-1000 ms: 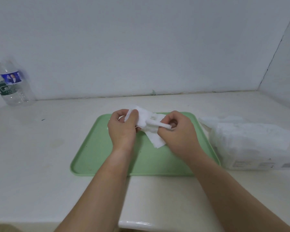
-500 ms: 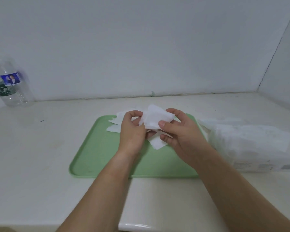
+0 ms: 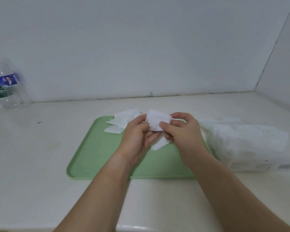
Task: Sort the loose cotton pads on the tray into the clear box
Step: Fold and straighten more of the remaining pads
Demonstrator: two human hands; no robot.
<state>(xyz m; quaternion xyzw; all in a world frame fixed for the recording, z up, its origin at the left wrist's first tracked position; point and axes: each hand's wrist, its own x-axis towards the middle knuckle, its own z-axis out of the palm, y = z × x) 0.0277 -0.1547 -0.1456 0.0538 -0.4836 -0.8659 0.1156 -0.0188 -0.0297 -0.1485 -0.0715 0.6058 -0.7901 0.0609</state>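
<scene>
Pinching from both sides, the left hand (image 3: 137, 133) and right hand (image 3: 185, 133) grip the held pads (image 3: 157, 120) above the far half of the green tray (image 3: 97, 151). The right thumb presses their front and the left fingers curl beneath. Their broad face is turned to the camera, with the long side running left to right. Loose pads (image 3: 121, 120) lie at the tray's far left corner, and the clear box (image 3: 246, 146) sits just right of the tray. More of that pile shows than half a second ago.
</scene>
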